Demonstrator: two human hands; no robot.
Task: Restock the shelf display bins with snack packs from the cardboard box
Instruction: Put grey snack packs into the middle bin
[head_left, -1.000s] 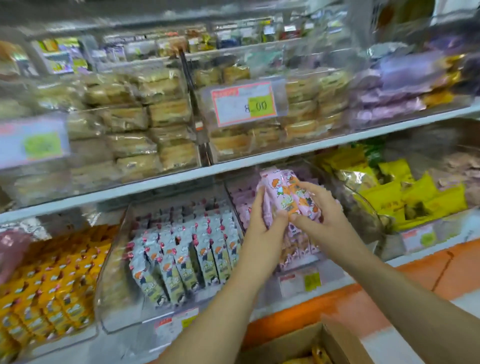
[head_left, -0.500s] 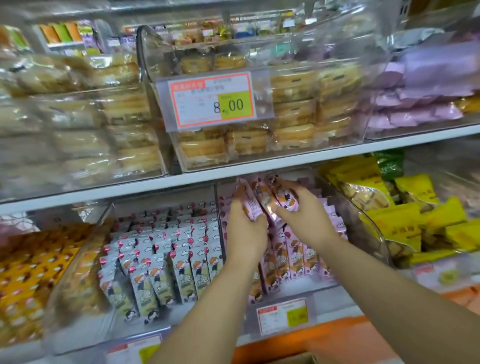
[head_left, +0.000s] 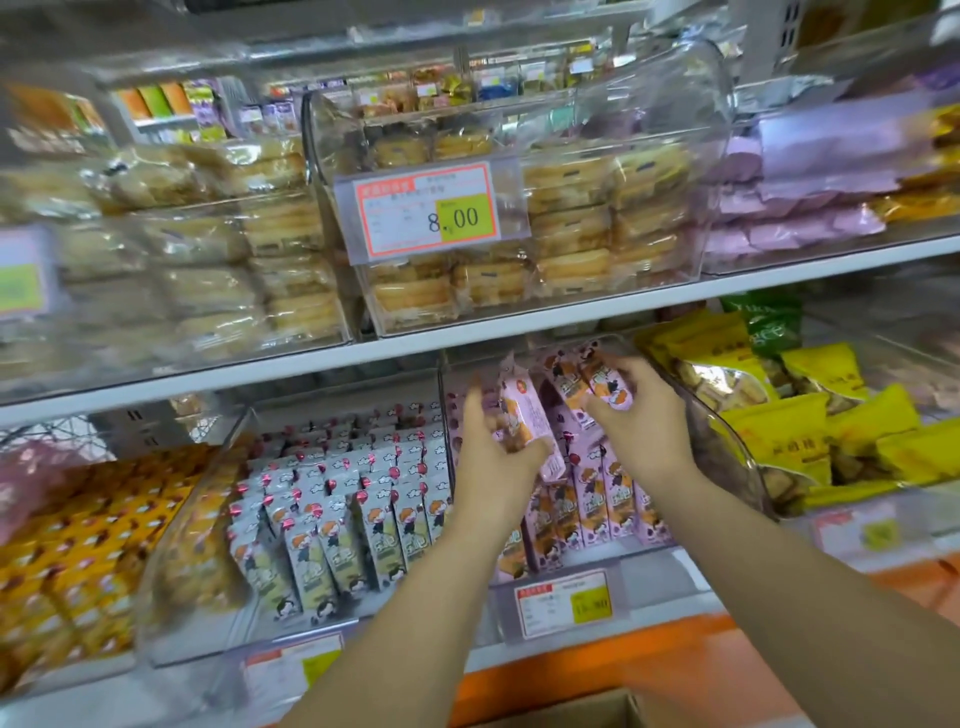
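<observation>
The shared bundle has split: the left hand (head_left: 493, 467) grips one pink pack (head_left: 524, 415), the right hand (head_left: 649, 421) clutches other packs (head_left: 605, 387), both now above the bin (head_left: 649, 566), likely ready for slotting in.

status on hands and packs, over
Left hand grips a pink pack. Right hand grips a pink bunch. Both above the restock bin. Shelf board close overhead.

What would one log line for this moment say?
step: restocking | left hand: grips pink pack | right hand: grips pink packs | place: at pink-pack bin
</observation>
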